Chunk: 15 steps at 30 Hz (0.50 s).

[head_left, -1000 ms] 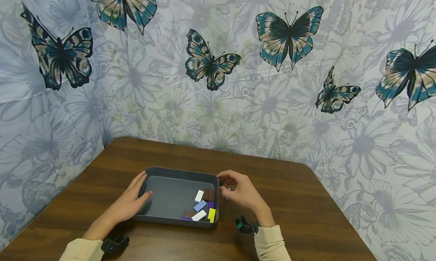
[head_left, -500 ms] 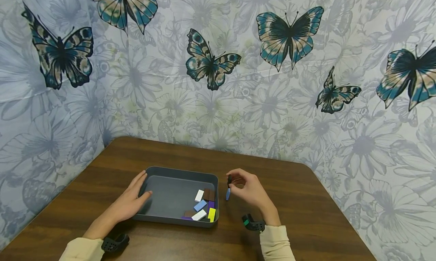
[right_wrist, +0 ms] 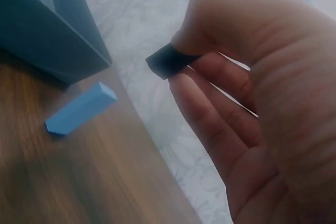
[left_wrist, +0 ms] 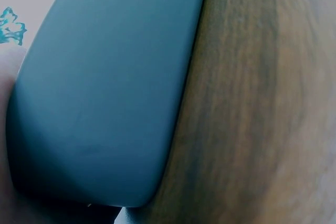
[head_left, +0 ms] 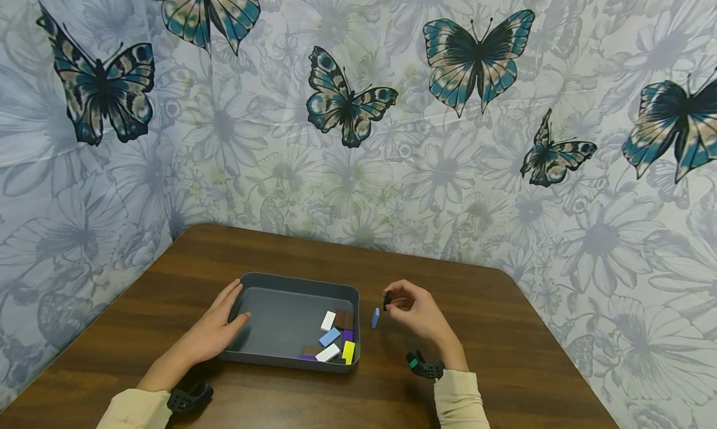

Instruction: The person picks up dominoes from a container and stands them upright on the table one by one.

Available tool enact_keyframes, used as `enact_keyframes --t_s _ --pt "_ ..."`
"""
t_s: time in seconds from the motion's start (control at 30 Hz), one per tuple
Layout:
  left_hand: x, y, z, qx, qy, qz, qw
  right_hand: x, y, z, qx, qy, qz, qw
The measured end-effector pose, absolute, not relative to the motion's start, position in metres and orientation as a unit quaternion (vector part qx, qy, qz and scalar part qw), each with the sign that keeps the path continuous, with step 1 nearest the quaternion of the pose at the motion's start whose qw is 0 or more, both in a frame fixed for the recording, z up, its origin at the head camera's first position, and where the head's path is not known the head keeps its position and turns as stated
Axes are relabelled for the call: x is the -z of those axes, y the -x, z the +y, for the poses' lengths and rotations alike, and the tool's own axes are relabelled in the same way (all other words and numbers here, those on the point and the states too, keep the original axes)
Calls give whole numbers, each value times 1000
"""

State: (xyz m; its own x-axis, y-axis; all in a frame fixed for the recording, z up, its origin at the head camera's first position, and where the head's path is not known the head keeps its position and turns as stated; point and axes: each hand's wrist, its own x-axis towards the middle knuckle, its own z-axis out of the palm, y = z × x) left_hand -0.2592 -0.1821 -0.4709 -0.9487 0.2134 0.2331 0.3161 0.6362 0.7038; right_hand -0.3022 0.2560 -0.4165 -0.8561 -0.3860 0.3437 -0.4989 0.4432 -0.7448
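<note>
My right hand (head_left: 417,311) pinches a small black block (right_wrist: 170,60) between thumb and fingertips, held up in the air to the right of the tray. A blue block (head_left: 375,318) stands on its end on the table, between the tray and that hand. My left hand (head_left: 211,329) rests on the left side of the grey tray (head_left: 297,283), its fingers extended along the rim and its thumb reaching over the inside. In the left wrist view, the tray's outer wall (left_wrist: 105,87) fills much of the picture and only an edge of the hand shows.
Blocks lie in the tray's right part: a yellow block (head_left: 348,352), a blue block (head_left: 329,337), a white block (head_left: 328,320), brown blocks (head_left: 344,320) and purple ones (head_left: 348,335). The wooden table (head_left: 476,342) extends to a butterfly-patterned cloth (head_left: 358,192) behind.
My right hand has moved right, away from the tray's edge, with the black block in its fingers. The standing blue block, mostly hidden before, is now in plain sight. The left hand stays put.
</note>
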Motion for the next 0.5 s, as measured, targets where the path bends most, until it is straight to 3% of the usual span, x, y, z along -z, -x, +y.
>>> enact_keyframes --t_s 0.5 --pt "471 260 -183 400 147 -902 68 432 309 267 -441 -245 -863 38"
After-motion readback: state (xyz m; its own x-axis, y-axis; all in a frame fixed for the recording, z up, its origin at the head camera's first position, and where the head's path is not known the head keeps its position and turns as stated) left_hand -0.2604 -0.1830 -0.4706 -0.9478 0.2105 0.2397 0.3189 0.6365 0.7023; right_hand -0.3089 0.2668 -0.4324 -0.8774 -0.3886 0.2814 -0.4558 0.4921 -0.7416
